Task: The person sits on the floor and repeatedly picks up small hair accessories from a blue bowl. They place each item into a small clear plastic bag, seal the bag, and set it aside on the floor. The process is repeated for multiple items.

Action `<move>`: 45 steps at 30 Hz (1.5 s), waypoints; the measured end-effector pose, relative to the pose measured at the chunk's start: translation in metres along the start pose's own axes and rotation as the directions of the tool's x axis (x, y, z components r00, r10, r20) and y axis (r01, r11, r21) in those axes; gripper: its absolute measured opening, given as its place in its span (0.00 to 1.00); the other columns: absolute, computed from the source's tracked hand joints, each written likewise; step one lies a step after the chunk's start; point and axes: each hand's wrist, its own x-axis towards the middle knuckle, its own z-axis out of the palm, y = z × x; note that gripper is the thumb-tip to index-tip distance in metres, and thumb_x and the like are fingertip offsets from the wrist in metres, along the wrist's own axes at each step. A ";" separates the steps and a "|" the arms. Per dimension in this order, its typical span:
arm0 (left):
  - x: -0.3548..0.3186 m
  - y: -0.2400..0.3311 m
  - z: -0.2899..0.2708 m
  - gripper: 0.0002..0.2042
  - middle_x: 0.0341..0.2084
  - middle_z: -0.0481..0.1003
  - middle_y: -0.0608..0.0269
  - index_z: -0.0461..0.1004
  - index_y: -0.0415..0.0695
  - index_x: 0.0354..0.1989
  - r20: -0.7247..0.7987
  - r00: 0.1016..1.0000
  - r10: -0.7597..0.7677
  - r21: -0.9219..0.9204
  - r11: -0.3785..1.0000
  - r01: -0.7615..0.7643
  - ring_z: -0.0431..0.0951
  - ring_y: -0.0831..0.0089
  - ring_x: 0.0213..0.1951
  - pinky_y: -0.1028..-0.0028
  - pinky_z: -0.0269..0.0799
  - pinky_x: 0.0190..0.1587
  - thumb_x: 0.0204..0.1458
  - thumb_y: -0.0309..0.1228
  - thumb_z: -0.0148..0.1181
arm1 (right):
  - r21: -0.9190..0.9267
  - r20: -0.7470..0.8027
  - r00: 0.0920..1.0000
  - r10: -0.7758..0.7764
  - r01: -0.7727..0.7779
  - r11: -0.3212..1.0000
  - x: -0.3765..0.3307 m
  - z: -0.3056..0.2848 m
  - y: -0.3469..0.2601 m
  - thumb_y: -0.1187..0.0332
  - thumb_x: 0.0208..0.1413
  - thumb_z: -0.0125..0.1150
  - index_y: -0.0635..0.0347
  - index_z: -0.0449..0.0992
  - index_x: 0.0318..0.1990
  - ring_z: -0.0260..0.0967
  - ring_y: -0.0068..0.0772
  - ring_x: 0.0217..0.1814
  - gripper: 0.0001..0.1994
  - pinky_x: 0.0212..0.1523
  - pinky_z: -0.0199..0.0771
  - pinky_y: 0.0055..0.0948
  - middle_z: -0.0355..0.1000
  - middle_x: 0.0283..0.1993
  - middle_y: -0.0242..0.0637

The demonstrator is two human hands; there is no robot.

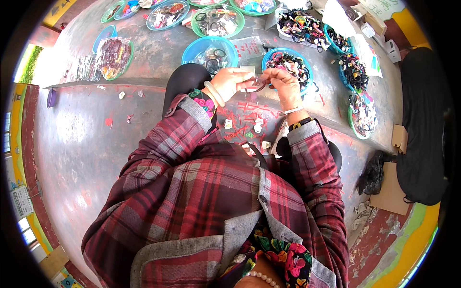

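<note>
Nearest the camera is the person's red plaid jacket (pixel 216 201) with grey collar; beyond it, between the knees, a scatter of red strips and small white tags (pixel 247 122) lies on the grey floor (pixel 86 144); above that litter both hands meet; the left hand (pixel 230 84), a pale bangle (pixel 213 93) on its wrist, has its grip pressed together on one end of a small thin dark band (pixel 259 85); the right hand (pixel 283 84) pinches the other end, so the band's long axis runs left to right between the two grips, equally near both; whether it is looped or straight is too small to tell; just beyond the hands sit a blue bowl (pixel 210 50) and another blue bowl of dark hair ties (pixel 288 62); farther still, green-rimmed bowls (pixel 218 21) of mixed small goods.
</note>
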 end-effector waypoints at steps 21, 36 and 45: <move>-0.009 -0.002 0.015 0.12 0.35 0.74 0.53 0.69 0.29 0.40 0.014 0.987 0.161 0.323 0.933 -0.157 0.77 0.66 0.38 0.76 0.73 0.38 0.53 0.27 0.52 | 0.140 -0.072 0.994 0.079 -0.068 0.988 -0.005 0.016 0.006 0.75 0.46 0.62 0.67 0.76 0.31 0.68 0.20 0.28 0.05 0.32 0.68 0.19 0.74 0.28 0.33; -0.008 0.004 0.010 0.13 0.37 0.72 0.48 0.67 0.28 0.42 0.079 0.990 0.115 0.064 0.991 -0.120 0.76 0.64 0.38 0.72 0.72 0.42 0.55 0.27 0.49 | 0.298 -0.025 0.985 0.169 -0.154 0.942 -0.010 0.013 -0.021 0.76 0.46 0.60 0.65 0.77 0.31 0.68 0.24 0.30 0.04 0.35 0.66 0.22 0.74 0.29 0.35; -0.006 0.000 0.002 0.14 0.40 0.71 0.47 0.66 0.28 0.44 0.224 0.968 0.115 0.031 0.992 -0.125 0.73 0.60 0.44 0.68 0.72 0.45 0.55 0.29 0.47 | 0.242 -0.062 0.988 0.145 -0.126 0.962 -0.009 0.005 -0.027 0.76 0.46 0.60 0.65 0.77 0.30 0.68 0.21 0.28 0.03 0.33 0.67 0.19 0.74 0.28 0.34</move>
